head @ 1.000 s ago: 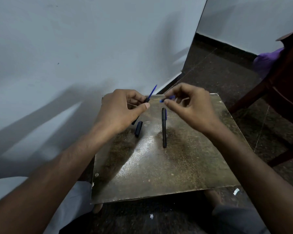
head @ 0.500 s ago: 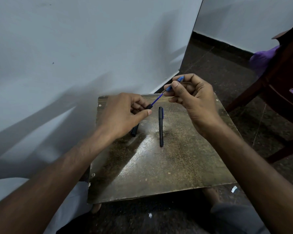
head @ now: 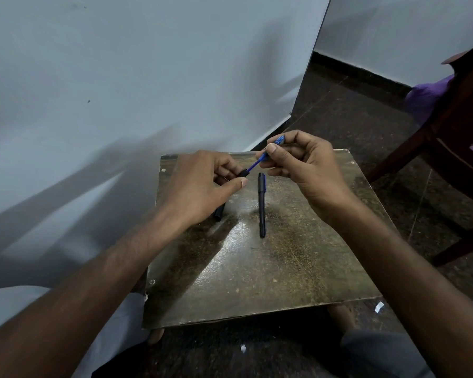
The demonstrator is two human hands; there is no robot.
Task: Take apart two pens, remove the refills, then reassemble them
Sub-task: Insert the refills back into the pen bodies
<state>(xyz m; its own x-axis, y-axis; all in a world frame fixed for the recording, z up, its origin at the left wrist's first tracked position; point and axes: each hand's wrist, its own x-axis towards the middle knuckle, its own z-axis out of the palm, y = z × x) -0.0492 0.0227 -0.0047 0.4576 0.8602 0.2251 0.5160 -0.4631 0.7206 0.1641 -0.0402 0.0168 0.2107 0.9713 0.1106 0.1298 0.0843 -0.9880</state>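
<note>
My left hand grips a black pen barrel whose open end points up and to the right. A thin blue refill sticks out of that end. My right hand pinches the refill's thicker blue tip section between thumb and fingers. A second, whole black pen lies lengthwise on the small brown table, just right of my left hand. A black cap lies on the table, partly hidden under my left wrist.
A white wall stands close on the left and behind the table. A dark wooden chair with purple cloth is at the right. Dark floor surrounds the table, with small white scraps near its front edge.
My right hand went from holding a blue piece apart from the barrel to holding the refill's tip end up and to the right. The refill now runs between both hands.
</note>
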